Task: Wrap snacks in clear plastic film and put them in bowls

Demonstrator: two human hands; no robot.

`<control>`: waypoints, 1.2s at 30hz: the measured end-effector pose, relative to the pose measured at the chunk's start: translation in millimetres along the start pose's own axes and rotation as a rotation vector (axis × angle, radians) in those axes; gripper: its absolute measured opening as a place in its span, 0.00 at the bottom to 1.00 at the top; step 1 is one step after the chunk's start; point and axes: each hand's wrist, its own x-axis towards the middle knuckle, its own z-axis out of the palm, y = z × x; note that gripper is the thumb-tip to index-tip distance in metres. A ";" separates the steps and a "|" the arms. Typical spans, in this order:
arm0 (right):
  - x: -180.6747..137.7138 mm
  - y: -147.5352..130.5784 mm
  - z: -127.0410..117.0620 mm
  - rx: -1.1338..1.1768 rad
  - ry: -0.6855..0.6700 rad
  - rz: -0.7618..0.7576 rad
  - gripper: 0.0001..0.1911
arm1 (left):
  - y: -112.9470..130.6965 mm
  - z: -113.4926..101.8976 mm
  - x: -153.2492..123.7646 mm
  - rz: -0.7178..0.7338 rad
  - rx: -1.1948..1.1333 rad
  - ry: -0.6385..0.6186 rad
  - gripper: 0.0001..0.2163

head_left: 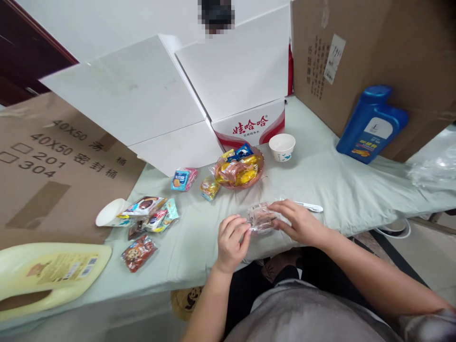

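Observation:
Both my hands hold a clear-wrapped snack packet (259,217) just above the pale green tablecloth (338,185). My left hand (231,242) pinches its left end with curled fingers. My right hand (299,221) grips its right side. Behind the packet stands a brown glass bowl (239,172) heaped with wrapped snacks. A white plastic utensil (309,206) lies by my right hand.
A white paper cup (281,146) stands right of the bowl, and another cup (109,213) lies tipped at the left among several loose snack packets (147,221). Open white carton (245,90) and brown cartons (374,57) line the back. Blue jug (370,124) at right, yellow jug (50,275) at left.

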 end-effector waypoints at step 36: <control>-7.2 42.0 56.2 -0.072 -0.024 0.175 0.20 | -70.3 17.6 20.3 -0.656 -0.479 -0.129 0.19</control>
